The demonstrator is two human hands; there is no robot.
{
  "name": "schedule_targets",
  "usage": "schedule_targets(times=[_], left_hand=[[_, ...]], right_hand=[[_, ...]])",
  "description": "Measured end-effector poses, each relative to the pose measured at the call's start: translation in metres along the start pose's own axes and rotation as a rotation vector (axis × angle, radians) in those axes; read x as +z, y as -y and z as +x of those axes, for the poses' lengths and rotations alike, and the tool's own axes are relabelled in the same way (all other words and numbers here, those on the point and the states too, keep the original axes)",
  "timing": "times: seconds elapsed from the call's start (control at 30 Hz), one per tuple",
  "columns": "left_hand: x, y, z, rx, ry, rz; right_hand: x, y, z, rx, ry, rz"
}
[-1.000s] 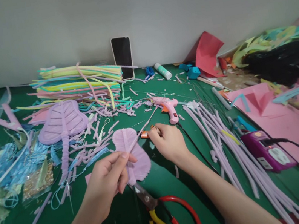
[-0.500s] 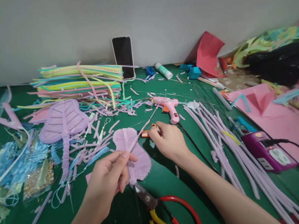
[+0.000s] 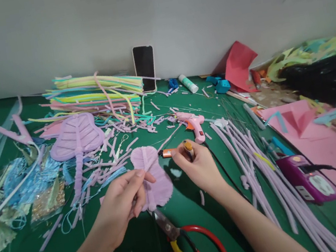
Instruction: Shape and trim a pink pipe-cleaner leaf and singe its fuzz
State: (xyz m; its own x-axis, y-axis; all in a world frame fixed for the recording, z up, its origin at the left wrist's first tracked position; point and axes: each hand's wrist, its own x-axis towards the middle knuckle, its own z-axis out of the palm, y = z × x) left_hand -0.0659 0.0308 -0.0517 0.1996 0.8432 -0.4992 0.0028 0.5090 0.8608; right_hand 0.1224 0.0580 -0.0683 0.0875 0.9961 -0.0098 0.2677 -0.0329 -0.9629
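My left hand is closed, its thumb and finger pinching a thin lavender pipe cleaner that runs up toward the pink glue gun. Beneath those fingertips is a lavender fan-shaped piece with a ruffled edge. To the right, my right hand is closed around a small yellow-brown cylinder with a dark end; the rest of it is hidden by the fingers. At its thumb tip an orange lighter-like piece with a black end shows. Scissors with red and yellow handles lie below.
A finished-looking lavender leaf fan lies left, beside blue tassels. Bundled pipe cleaners and a phone stand behind. Loose lavender stems, a black cord and a purple power box are at right.
My view has shifted slightly, so things sit a little lower and to the right. My right hand has turned, and the yellow-brown cylinder now stands up between its fingers. My left hand keeps its pinch.
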Motion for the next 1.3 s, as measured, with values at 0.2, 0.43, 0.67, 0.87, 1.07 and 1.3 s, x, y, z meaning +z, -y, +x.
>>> schedule_targets(times=[0.2, 0.43, 0.67, 0.87, 1.07, 1.3], left_hand=[[0.0015, -0.0018, -0.0045, 0.047, 0.063, 0.012], [0.0010, -0.0001, -0.0051, 0.082, 0.116, 0.081], [0.0016, 0.0000, -0.0049, 0.088, 0.126, 0.107], [0.0041, -0.0011, -0.0060, 0.100, 0.132, 0.126], [0.0026, 0.0020, -0.0066, 0.091, 0.117, 0.143], [0.0042, 0.0014, -0.0070, 0.069, 0.097, 0.150]], right_hand=[[0.0114, 0.0021, -0.0069, 0.216, 0.159, 0.517], [0.0100, 0.0023, -0.0084, 0.203, 0.195, 0.636], [0.0078, 0.0029, -0.0099, 0.115, 0.135, 0.619], [0.0049, 0.0051, -0.0088, 0.065, 0.069, 0.581], [0.0058, 0.0034, -0.0082, 0.059, 0.025, 0.545], [0.0026, 0.0013, -0.0053, -0.012, -0.063, 0.476]])
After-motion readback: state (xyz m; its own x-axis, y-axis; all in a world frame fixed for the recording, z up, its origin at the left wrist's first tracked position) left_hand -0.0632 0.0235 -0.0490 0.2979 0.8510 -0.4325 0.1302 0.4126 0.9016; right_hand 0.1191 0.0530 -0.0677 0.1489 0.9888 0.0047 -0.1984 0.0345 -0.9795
